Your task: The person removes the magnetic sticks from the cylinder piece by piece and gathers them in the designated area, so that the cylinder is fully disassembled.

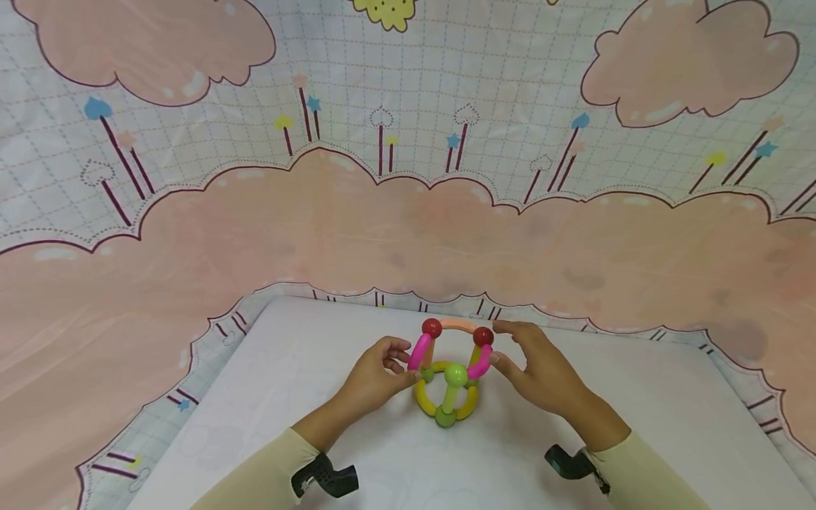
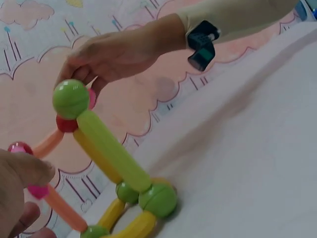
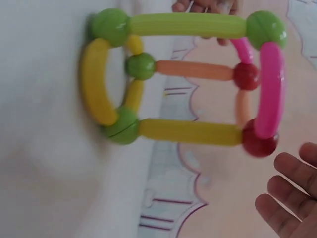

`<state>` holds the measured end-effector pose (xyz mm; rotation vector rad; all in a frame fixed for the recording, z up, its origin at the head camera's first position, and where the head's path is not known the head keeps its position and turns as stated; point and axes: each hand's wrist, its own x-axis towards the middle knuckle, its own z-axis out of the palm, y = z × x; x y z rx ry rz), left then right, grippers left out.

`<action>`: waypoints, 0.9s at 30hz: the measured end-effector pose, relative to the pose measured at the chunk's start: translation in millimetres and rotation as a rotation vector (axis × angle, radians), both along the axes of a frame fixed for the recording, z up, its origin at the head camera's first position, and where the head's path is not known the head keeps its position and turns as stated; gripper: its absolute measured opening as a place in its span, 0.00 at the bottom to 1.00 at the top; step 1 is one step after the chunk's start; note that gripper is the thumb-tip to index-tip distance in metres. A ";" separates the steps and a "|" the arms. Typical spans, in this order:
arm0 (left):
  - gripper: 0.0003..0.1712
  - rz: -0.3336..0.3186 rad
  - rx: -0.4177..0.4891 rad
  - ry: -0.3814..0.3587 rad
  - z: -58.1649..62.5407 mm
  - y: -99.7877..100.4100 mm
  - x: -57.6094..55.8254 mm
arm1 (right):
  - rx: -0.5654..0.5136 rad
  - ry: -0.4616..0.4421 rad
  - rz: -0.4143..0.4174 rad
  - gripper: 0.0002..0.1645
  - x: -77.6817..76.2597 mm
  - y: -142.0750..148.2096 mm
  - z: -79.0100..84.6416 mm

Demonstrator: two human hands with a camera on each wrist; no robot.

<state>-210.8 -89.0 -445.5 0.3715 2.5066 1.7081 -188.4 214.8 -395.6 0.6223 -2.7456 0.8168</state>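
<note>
A frame of balls and rods, like a magnetic ball-and-stick toy, stands upright on the white table. Its base is a yellow ring (image 1: 421,401) of curved rods joined by green balls. Straight rods rise to a green ball (image 1: 455,375) in front and two red balls (image 1: 483,336) behind. Curved pink rods and an orange rod (image 1: 457,324) link the top. My left hand (image 1: 376,372) is at the left pink rod (image 1: 418,352), thumb and fingers loosely bent around its outer side. My right hand (image 1: 542,368), fingers spread, is beside the right pink rod (image 3: 272,89).
The white table (image 1: 255,397) extends on both sides of the frame. Behind it hangs a cloth (image 1: 408,234) printed with pink clouds and stars. A dark camera mount (image 1: 325,476) is strapped to each wrist over the pale sleeves.
</note>
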 end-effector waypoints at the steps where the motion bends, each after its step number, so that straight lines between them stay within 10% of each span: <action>1: 0.31 -0.008 -0.012 -0.005 -1.2 -2.4 -0.4 | -0.013 -0.002 -0.006 0.36 1.4 3.0 -3.3; 27: 0.45 -0.219 -0.271 0.076 -39.6 -11.4 -19.2 | 0.078 -0.332 -0.091 0.55 14.6 -9.2 -80.1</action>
